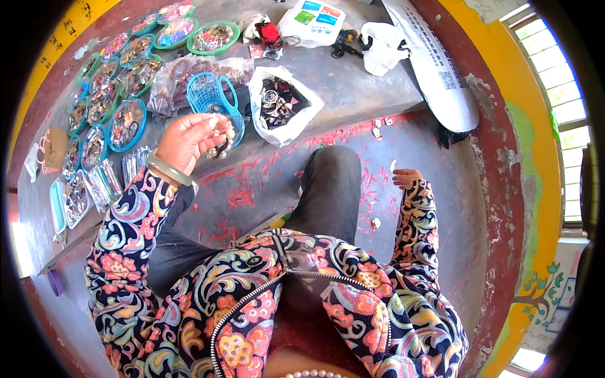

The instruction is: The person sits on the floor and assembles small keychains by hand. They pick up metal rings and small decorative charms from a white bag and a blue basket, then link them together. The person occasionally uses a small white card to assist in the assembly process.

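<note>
A pearl necklace point(315, 374), cut off at the near edge of view, sits above the flowered jacket point(239, 327). Out in front, the left hand point(194, 140) has thumb and fingers pinched together on a beaded band point(223, 153), which dangles at the near side of the fingertips; they cover part of it, so I can't make out its whole shape. Just beyond is a blue basket point(203, 94), its near side partly covered. Right of that, a white bag point(309, 120) holds trinkets too jumbled to tell apart. Over on the right, the right hand point(408, 178) curls loosely; whether it grips the white scrap point(392, 165) beside it, I can't tell.
</note>
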### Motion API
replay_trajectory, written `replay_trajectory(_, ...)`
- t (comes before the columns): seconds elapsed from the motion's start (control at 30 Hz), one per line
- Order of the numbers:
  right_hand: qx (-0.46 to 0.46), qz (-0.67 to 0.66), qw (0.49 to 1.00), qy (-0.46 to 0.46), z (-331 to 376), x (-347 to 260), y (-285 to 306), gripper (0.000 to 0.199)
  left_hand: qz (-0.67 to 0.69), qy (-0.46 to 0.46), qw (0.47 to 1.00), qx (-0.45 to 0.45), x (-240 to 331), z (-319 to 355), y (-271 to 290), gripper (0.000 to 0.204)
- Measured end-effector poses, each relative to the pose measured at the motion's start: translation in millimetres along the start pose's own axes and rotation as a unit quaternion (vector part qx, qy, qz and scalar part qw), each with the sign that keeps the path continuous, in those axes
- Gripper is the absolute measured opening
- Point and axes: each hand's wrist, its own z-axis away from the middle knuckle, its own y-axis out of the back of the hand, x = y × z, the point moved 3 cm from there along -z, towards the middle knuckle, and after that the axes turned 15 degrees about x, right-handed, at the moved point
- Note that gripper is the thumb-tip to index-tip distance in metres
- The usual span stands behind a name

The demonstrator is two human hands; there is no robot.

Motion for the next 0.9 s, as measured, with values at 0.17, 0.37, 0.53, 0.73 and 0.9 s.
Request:
replay_trajectory(0.17, 0.020, -0.061, 0.987, 0.145, 48, -74, 13, 0.031, 0.069, 0.006, 0.996, -0.047, 4, -4, -17, 0.022)
replay_trajectory(0.37, -0.074, -0.210, 0.920, 0.324, 104, -219, -94, 0.034, 0.089, 0.001, 0.996, -0.017, 19, 5, -25, 0.021)
replay_trajectory(0.53, -0.251, -0.340, 0.826, 0.373, 157, -294, -190, 0.031, 0.075, -0.039, 0.996, 0.013, 24, 7, -19, 0.021)
replay_trajectory(0.73, -0.274, -0.417, 0.805, 0.323, 176, -328, -242, 0.014, 0.134, -0.081, 0.984, 0.082, 19, -2, 2, 0.021)
replay_trajectory(0.9, -0.258, -0.439, 0.798, 0.322, 177, -328, -252, 0.007, 0.142, -0.071, 0.985, 0.067, 14, -2, 3, 0.022)
